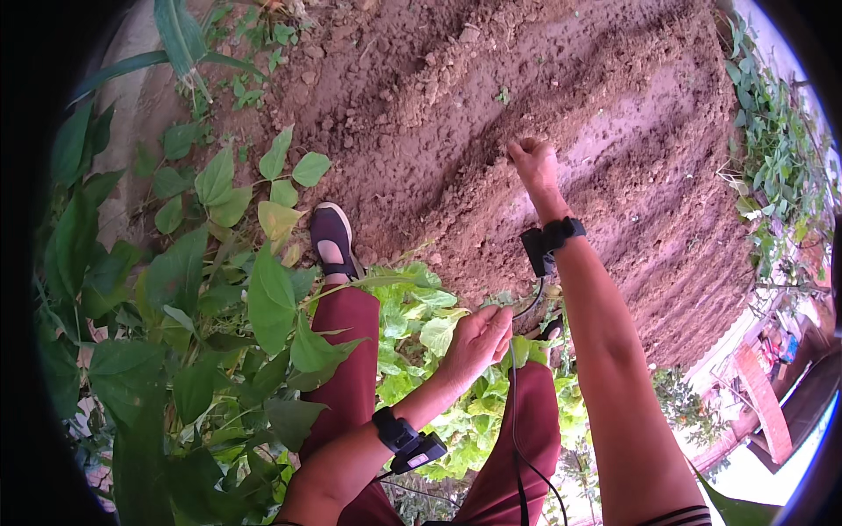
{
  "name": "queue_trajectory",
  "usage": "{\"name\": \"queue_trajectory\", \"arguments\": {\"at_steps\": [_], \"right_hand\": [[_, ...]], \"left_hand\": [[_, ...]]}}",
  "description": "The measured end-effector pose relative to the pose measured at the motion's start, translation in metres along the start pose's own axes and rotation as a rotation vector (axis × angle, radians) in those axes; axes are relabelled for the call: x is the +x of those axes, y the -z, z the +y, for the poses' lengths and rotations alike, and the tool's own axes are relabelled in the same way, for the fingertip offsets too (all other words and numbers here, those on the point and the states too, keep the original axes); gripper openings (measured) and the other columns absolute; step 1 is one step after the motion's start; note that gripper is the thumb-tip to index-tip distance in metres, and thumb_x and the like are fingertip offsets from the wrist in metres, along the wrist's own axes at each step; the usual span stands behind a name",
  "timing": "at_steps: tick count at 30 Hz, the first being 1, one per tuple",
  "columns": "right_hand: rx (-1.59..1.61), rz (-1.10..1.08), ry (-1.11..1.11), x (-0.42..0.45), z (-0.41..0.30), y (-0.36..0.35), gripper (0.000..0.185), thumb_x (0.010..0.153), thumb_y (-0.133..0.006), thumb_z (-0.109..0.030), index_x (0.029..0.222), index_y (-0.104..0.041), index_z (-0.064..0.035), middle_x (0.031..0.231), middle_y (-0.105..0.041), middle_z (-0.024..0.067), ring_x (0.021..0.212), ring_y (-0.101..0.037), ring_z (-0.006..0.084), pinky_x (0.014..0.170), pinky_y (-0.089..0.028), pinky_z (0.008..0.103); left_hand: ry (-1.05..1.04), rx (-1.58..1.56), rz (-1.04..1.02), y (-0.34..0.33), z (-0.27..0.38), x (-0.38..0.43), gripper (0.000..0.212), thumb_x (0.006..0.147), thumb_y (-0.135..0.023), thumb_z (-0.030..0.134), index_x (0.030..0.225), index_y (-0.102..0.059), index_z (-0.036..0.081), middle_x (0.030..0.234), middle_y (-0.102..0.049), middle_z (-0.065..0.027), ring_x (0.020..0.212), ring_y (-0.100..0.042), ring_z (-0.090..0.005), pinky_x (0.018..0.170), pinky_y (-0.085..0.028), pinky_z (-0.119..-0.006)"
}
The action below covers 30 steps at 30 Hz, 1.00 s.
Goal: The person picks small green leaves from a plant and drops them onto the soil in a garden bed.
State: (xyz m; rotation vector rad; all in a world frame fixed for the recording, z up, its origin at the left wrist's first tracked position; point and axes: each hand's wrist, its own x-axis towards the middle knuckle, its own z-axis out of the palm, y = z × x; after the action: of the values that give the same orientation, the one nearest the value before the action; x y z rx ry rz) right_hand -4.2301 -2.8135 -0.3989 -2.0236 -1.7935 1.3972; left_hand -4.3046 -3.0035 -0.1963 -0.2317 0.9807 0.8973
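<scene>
My right hand (pixel 536 161) reaches out over the furrowed brown soil (pixel 460 131), fingertips pinched together. Whether anything small sits between them cannot be made out. Closer to my body, my left hand (pixel 477 338) is curled with thumb against fingers, above leafy green plants (pixel 421 322). Its palm is hidden, so any contents are not visible. A thin black cable (pixel 515 401) runs down past the left fingers from the device (pixel 539 253) strapped to my right wrist. A second strapped device (pixel 411 447) sits on my left wrist.
Tall broad-leaved plants (pixel 217 315) crowd the left side, near my shoe (pixel 332 237). Ridges and furrows cross the plot. Vines (pixel 783 164) line its far right edge. A brick-coloured slab (pixel 763 401) stands at lower right. Long leaves (pixel 177 33) hang at upper left.
</scene>
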Motion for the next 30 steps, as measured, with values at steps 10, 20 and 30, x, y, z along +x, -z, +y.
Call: {"name": "queue_trajectory", "arguments": {"at_steps": [10, 20, 30], "right_hand": [[0.140, 0.014, -0.143, 0.016, 0.006, 0.016, 0.031, 0.077, -0.055, -0.028, 0.065, -0.057, 0.0005, 0.054, -0.054, 0.0032, 0.045, -0.048, 0.0087, 0.041, -0.037, 0.0221], [0.161, 0.003, -0.134, 0.031, -0.021, 0.043, 0.027, 0.077, -0.056, -0.025, 0.065, -0.057, -0.0007, 0.057, -0.056, 0.0021, 0.047, -0.049, 0.0081, 0.042, -0.037, 0.0211], [0.320, -0.011, -0.241, 0.034, -0.018, 0.042, 0.030, 0.080, -0.051, -0.028, 0.064, -0.053, -0.0031, 0.053, -0.049, 0.0022, 0.042, -0.044, 0.0105, 0.038, -0.034, 0.0232]], "left_hand": [[-0.044, -0.031, 0.015, -0.001, 0.001, 0.010, 0.028, 0.087, -0.044, 0.028, 0.072, -0.045, 0.004, 0.052, -0.038, 0.0028, 0.045, -0.036, -0.0046, 0.042, -0.028, -0.018], [-0.081, -0.030, 0.010, -0.001, -0.002, 0.014, 0.028, 0.087, -0.044, 0.029, 0.076, -0.048, 0.004, 0.056, -0.042, 0.0019, 0.048, -0.039, -0.0049, 0.042, -0.029, -0.017], [-0.084, -0.075, 0.044, -0.003, 0.000, 0.020, 0.030, 0.088, -0.041, 0.029, 0.066, -0.039, 0.008, 0.053, -0.035, 0.0031, 0.042, -0.031, -0.0054, 0.038, -0.023, -0.019]]}}
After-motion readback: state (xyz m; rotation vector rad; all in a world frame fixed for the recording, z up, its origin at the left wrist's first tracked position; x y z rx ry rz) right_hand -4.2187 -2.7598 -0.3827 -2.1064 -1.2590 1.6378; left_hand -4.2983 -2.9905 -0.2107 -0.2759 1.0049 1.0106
